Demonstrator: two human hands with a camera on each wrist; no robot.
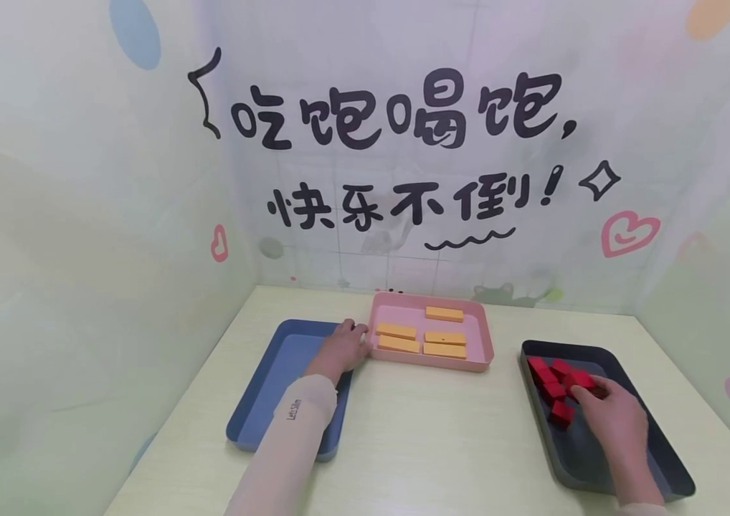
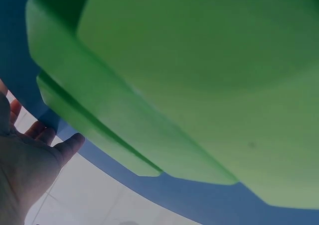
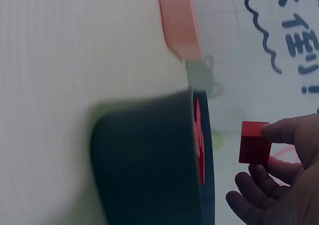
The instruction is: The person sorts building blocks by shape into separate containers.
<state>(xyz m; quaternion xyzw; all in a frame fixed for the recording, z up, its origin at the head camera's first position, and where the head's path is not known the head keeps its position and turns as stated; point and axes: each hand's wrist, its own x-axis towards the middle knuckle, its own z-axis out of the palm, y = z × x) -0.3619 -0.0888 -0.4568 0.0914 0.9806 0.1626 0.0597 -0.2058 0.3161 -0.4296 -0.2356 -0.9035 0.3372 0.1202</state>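
In the head view, my right hand is over the dark tray at the right. Its thumb and fingers pinch a red block, box-shaped with a square end. Several more red blocks lie loosely heaped at the far left part of that tray. My left hand reaches across the right edge of the blue tray, fingers loosely bent, beside the near left corner of the pink tray. In the left wrist view, its fingers are right at a blue rim.
The pink tray at the back holds several orange blocks. Broad layered green shapes fill most of the left wrist view. A pale table lies between the trays, with printed curtain-like walls around it.
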